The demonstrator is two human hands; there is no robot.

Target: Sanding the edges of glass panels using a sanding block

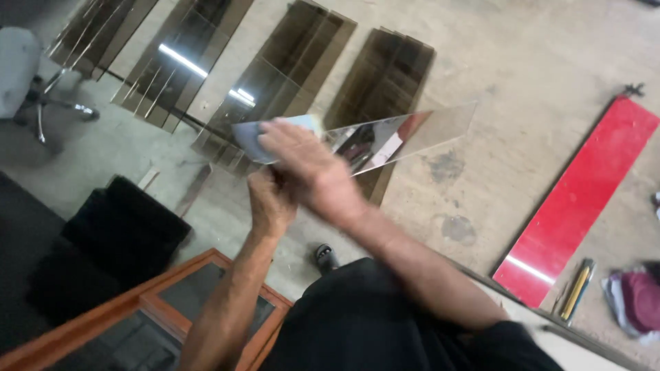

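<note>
A long narrow mirror strip (412, 134) is held out in front of me, level, reflecting bits of red and white. My left hand (269, 203) grips its near lower edge from below. My right hand (309, 161) lies flat over the strip's left part, pressing a pale cloth or paper pad (251, 137) against the glass; motion blur hides the fingers' exact hold.
Several stacks of brown tinted glass strips (385, 72) lie on the concrete floor behind. A red panel (584, 199) lies at right, with tools (576, 288) and a purple cloth (639, 299) beside it. An orange wooden frame (158, 299) and a black object (113, 237) lie at lower left. An office chair (27, 75) stands at upper left.
</note>
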